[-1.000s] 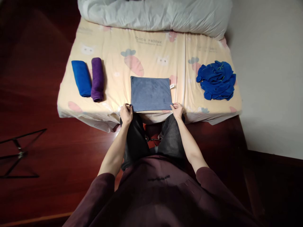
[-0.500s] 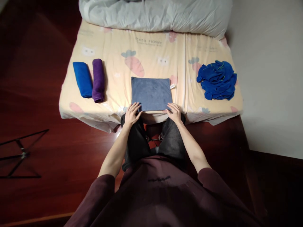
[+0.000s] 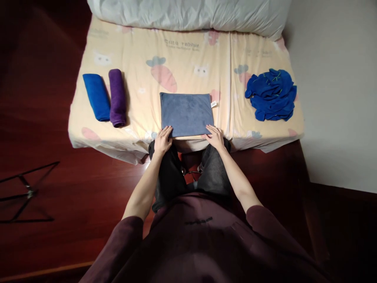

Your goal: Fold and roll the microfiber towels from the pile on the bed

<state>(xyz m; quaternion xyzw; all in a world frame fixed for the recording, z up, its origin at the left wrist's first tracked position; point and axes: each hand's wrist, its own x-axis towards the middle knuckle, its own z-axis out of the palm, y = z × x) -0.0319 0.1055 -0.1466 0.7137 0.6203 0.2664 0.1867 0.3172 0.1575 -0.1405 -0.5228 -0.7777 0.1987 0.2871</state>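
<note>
A grey-blue folded cloth (image 3: pixel 187 114), likely a towel, lies flat near the bed's front edge, a small white tag (image 3: pixel 213 104) at its right side. On its near left corner rests my left hand (image 3: pixel 163 140), fingers stretched out over the fabric. My right hand (image 3: pixel 215 137) lies at the near right corner, fingers extended and thumb held apart along the near edge. Neither hand lifts the cloth. The undersides of both hands are hidden.
Left on the bed sheet (image 3: pixel 132 94) are a folded blue cloth (image 3: pixel 97 97) and a rolled purple towel (image 3: pixel 117 98). A crumpled blue cloth (image 3: pixel 271 95) lies right. Behind is a pale quilt (image 3: pixel 191 15); a wall (image 3: pixel 332 98) borders the right, black stand legs (image 3: pixel 28 192) the floor left.
The view has shifted slightly. My left hand's fingers and thumb are closer together at the cloth's corner; the right hand stays at its corner. The cloth keeps its folded shape.
</note>
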